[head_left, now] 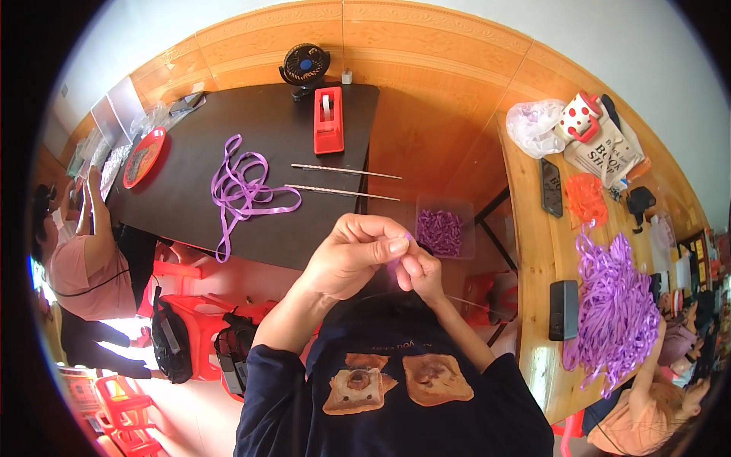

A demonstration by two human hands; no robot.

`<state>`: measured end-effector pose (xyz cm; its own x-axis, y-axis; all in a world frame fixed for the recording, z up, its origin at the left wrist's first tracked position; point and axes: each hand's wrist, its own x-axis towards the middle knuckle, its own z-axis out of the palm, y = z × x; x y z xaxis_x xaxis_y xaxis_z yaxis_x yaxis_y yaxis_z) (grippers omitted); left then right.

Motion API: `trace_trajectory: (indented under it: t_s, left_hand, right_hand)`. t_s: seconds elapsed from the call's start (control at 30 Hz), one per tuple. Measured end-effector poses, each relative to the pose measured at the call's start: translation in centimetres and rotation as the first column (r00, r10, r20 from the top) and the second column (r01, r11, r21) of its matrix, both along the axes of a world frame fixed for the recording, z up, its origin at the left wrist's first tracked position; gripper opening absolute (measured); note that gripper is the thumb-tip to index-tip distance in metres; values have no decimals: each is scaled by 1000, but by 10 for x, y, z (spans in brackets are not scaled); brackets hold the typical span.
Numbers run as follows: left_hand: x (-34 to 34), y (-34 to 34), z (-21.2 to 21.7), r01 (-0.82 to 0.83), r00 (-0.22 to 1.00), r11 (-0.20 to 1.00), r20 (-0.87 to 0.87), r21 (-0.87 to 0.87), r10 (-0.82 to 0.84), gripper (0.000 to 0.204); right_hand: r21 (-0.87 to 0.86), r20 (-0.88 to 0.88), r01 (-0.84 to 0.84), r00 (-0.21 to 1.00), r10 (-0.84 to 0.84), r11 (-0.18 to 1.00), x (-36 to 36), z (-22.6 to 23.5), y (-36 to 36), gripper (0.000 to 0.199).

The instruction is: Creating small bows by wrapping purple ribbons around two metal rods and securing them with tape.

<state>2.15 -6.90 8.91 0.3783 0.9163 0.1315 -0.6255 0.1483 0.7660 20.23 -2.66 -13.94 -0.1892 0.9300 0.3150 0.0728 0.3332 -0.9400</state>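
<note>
Fingers point(397, 245) of the left hand point(354, 255) pinch a scrap point(410, 237) where both hands meet, only a purple edge showing; the right hand point(424, 276) has its grip too covered for me to tell. At four o'clock from them, what looks like a rod point(474, 305), one end hidden; at ten, loose ribbon point(266, 210) on the table point(190, 152)

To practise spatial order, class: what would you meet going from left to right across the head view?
Red plate → loose purple ribbon → red tape dispenser → clear box of purple pieces → black phone → heap of purple ribbon.
</note>
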Motion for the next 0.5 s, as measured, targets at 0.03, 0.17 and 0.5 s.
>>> trace_trajectory:
  t_s: [0.03,0.17,0.5]
  left_hand:
    - [-2,4,2,-1,1000,1000,2,11,1,19]
    - [-6,20,2,32,999,999,4,-25,-32,20]
    - [-14,38,-29,-121,931,993,-345,15,119,49]
  right_hand:
    - [20,-14,15,1000,-15,1000,-2,-3,0,8]
    - [-66,16,-108,994,110,992,-8,-18,-9,10]
    - [-298,10,-242,966,257,923,6,-42,-47,10]
